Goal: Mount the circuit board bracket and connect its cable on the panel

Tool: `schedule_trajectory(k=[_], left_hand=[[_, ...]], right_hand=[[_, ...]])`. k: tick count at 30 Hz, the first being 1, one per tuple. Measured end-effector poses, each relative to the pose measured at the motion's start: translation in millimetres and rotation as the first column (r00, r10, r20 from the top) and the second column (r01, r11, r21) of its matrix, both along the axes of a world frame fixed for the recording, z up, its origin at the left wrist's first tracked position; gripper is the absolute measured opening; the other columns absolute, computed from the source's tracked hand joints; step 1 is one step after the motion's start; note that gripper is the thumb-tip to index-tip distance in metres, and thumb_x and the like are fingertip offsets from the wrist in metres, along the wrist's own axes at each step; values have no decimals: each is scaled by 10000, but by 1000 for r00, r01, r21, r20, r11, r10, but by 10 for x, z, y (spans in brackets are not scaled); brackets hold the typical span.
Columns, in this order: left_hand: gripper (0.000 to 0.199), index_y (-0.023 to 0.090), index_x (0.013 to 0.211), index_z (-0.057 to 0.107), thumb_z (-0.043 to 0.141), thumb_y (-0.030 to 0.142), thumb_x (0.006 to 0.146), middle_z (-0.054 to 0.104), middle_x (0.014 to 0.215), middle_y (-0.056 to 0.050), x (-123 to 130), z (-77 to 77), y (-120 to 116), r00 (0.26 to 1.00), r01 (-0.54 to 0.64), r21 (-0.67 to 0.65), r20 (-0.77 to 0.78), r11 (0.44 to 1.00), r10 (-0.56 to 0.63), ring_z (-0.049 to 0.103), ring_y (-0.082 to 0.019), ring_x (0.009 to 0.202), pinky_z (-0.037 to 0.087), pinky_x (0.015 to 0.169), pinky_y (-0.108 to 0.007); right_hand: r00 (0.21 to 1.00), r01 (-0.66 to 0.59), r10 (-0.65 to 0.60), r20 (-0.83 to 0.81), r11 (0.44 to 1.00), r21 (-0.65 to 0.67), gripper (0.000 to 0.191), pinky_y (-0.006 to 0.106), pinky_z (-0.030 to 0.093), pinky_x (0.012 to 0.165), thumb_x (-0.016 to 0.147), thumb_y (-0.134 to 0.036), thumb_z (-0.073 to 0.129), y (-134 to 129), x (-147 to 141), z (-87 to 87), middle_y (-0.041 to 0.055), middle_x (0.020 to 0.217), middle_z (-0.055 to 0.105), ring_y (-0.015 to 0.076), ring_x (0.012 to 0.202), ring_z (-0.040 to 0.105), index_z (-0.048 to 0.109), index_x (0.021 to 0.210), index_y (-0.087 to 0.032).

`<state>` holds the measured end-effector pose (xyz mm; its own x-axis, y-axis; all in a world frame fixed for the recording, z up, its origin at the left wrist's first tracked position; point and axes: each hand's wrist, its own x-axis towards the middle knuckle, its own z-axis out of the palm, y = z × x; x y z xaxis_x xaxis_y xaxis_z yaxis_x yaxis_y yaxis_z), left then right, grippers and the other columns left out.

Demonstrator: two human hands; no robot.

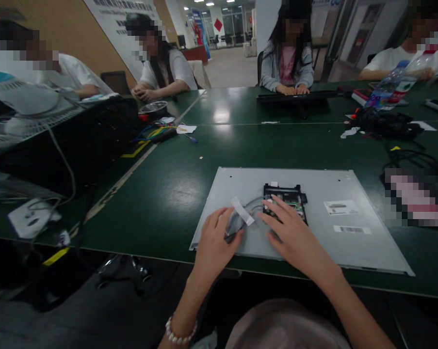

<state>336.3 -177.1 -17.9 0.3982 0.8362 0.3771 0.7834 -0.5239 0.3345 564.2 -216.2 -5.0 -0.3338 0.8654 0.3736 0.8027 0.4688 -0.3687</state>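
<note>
A flat light-grey metal panel [313, 242] lies on the green table in front of me. A black bracket with a circuit board [295, 206] is mounted on it, and grey cables [255, 204] run leftward from the board. My left hand [215, 237] curls around the bundled grey cable [234, 224] at the panel's left part, thumb and fingers on either side. A white strip [242, 211] lies across that bundle. My right hand [291, 237] is spread, its fingertips over the bracket's left edge and the cable ends. Whether those fingertips touch the board I cannot tell.
Two labels [340, 208] are on the panel's right side. A pixelated pink object [418, 196] and black cables [408, 157] lie to the right, with bottles [393, 89] behind. At left stand a black box [105, 126] and a white device [33, 218]. Several people sit around the table.
</note>
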Motion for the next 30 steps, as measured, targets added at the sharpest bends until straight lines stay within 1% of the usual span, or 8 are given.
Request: schedule_trajectory(k=[3,7,10,17,19,22,27,30], left_hand=[[386,214,1232,543,599,210,850,623,1167,-105,1,-8,10,1000,-5,-5,0,1000,5,578,-274,1104,473,982,-462],[344,213,1190,560,601,180,850,646,1136,-87,-28,-36,33,1000,23,-4,10,1000,-23,595,-262,1066,477,964,-452],[308,206,1177,564,591,183,871,654,1121,-86,-71,-79,48,999,35,-1,20,999,-35,599,-252,1048,480,962,-445],[284,218,1178,584,576,203,894,655,1095,-89,-112,-155,93,998,25,7,63,1000,-26,610,-246,1031,505,936,-438],[307,223,1203,578,572,203,896,637,1130,-98,-112,-161,106,998,15,4,68,1000,-16,604,-248,1059,502,953,-441],[382,230,1290,532,553,207,909,575,1272,-116,-112,-152,126,998,19,4,59,1000,-19,562,-249,1177,475,1018,-441],[487,218,1425,415,457,157,944,410,1511,-95,-82,-97,168,989,136,12,-63,991,-135,338,-231,1426,351,1154,-448],[512,204,1451,394,406,126,945,402,1525,-89,-58,-85,190,974,179,-12,-141,984,-179,321,-223,1441,350,1152,-456]], right_hand=[[998,-40,39,55,999,28,411,533,363,1134,870,-71,523,79,-178,37,110,1431,527,310,1415,347,608,1255,-186],[995,-58,52,90,996,62,250,557,366,1117,901,-110,547,193,-347,0,85,1350,611,314,1350,441,694,1084,-198],[995,-52,46,85,997,65,180,543,356,1123,903,-114,568,243,-415,-57,64,1265,671,301,1307,495,714,969,-195],[999,-43,43,-4,991,130,222,477,379,1123,930,-108,532,255,-424,-208,58,1161,721,230,1228,579,706,1030,-203],[998,-57,60,-17,987,149,231,449,399,1117,929,-102,530,261,-424,-245,58,1166,720,216,1224,584,707,1039,-203],[997,-74,76,-13,986,148,240,430,425,1104,922,-93,533,275,-431,-279,60,1181,715,210,1221,589,705,1052,-200],[995,-92,97,-24,984,155,242,379,446,1089,939,-95,505,280,-430,-290,55,1164,721,188,1178,617,701,1043,-193],[993,-106,113,-37,982,159,228,365,450,1084,940,-103,510,285,-418,-286,60,1156,724,178,1156,627,700,1037,-185]])
